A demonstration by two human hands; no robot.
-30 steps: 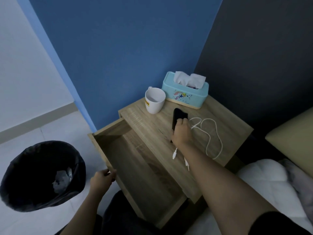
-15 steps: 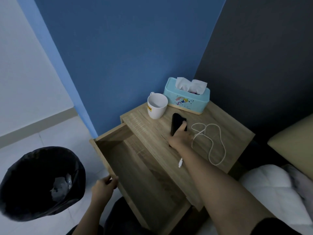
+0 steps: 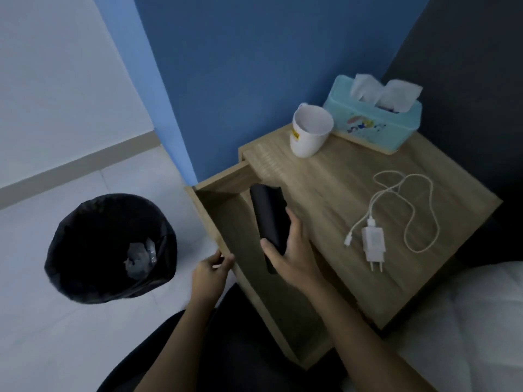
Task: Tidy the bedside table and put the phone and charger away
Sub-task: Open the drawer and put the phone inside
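Note:
My right hand (image 3: 291,256) grips a black phone (image 3: 268,219) and holds it tilted above the open wooden drawer (image 3: 209,219) of the bedside table (image 3: 325,188). My left hand (image 3: 210,271) grasps the drawer's front edge. A white charger plug (image 3: 374,244) with its looped white cable (image 3: 407,199) lies on the tabletop to the right of the phone. The drawer's inside is partly hidden by my right hand and forearm.
A white mug (image 3: 310,131) and a turquoise tissue box (image 3: 373,125) stand at the back of the tabletop against the blue wall. A black-lined waste bin (image 3: 110,250) with crumpled paper sits on the floor at left. White bedding (image 3: 475,321) lies at right.
My right hand has lifted the phone off the tabletop and carried it left over the open drawer. The charger plug now lies uncovered. The left hand stays on the drawer front.

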